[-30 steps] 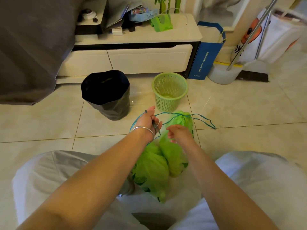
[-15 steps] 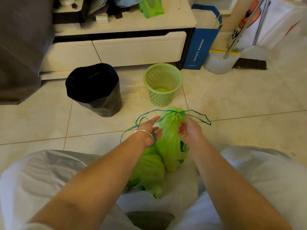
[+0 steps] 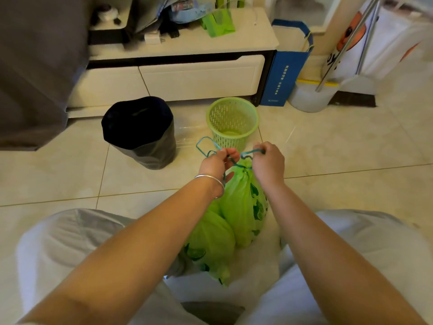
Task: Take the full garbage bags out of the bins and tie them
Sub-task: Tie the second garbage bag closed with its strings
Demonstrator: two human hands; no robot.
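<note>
A: What has changed in the last second?

B: Both hands were loose and apart beside the bag's neck; now they are up and close together above it. The left hand (image 3: 216, 164) pinches one run of the blue cord (image 3: 203, 146), the right hand (image 3: 269, 164) is closed on the other. The neck of the bag (image 3: 243, 202) is cinched shut.

A: So the tying has begun?

B: I judge so. The cord ends look crossed between the fists, but I cannot tell whether a knot has formed yet.

A: Where is the bag?

B: On the floor (image 3: 328, 160) between the person's knees, out of its bin. A second green bag (image 3: 210, 242) lies touching it at 7 o'clock.

A: And around it?

B: The green basket (image 3: 233, 123) at 12 o'clock of the hands looks empty. The dark bin (image 3: 140, 132) at 10 o'clock has a black liner in it; what it holds I cannot see. A blue paper bag (image 3: 284, 76) leans by the cabinet (image 3: 178, 78) at 1 o'clock.

A: Anything in the way?

B: Nothing near the hands. A slack loop of cord at 11 o'clock could snag a finger.
</note>
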